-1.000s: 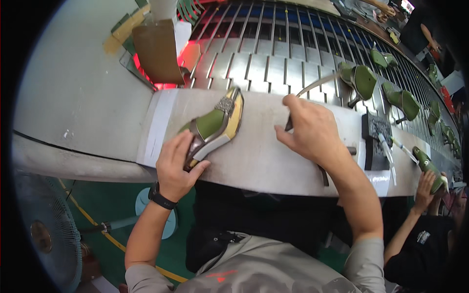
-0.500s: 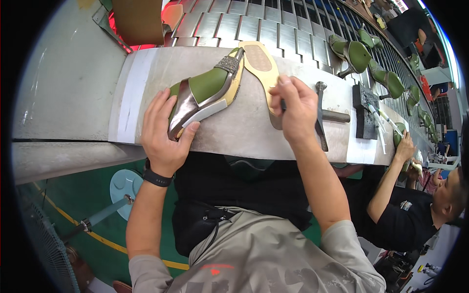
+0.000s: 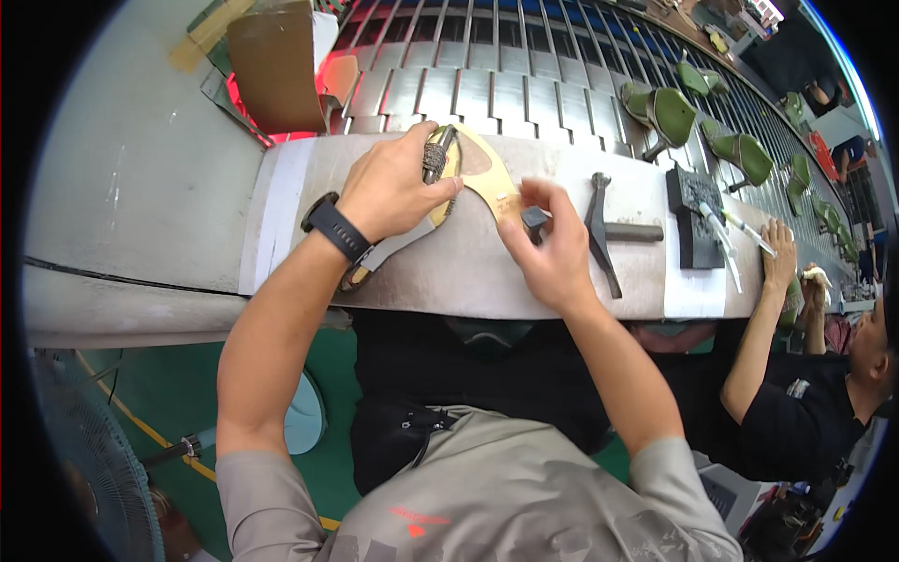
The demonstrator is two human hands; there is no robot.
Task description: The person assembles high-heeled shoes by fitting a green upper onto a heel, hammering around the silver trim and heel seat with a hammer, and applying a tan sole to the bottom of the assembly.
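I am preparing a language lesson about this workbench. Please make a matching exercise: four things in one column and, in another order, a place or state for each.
Things:
1. shoe
2. pincers
3. black wristband
4. green shoes

Places or states:
A. standing on the slatted conveyor
B. lying untouched on the bench, just right of the right hand
C. worn on the left forearm
D. held down on the bench under the left hand

Pairs: 1-D, 2-B, 3-C, 4-A
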